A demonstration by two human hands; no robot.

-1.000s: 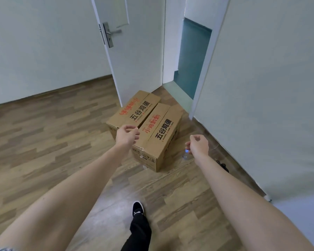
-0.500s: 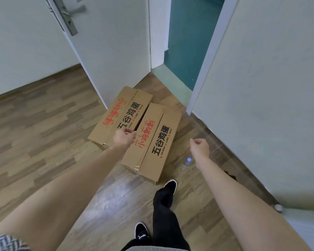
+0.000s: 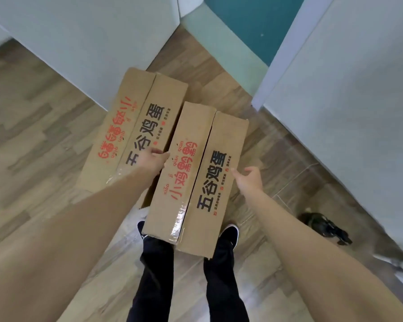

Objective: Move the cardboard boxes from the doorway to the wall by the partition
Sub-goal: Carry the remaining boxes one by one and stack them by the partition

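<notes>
Two brown cardboard boxes with red and black print lie side by side on the wood floor at the doorway. The nearer box (image 3: 196,177) is right in front of my feet; the farther box (image 3: 135,126) lies to its left, against the open door. My left hand (image 3: 153,160) reaches into the gap between the boxes, fingers spread at the near box's left edge. At that box's right edge hovers my right hand (image 3: 249,180), fingers spread, holding nothing.
The open white door (image 3: 91,43) stands left of the boxes, a white wall (image 3: 347,112) to the right, and the teal doorway opening (image 3: 249,24) beyond. A dark small object (image 3: 323,226) lies on the floor by the right wall. My shoes (image 3: 228,235) touch the near box's end.
I have stepped up to the boxes and lean over them. Both hands have opened and moved to either side of the near box.
</notes>
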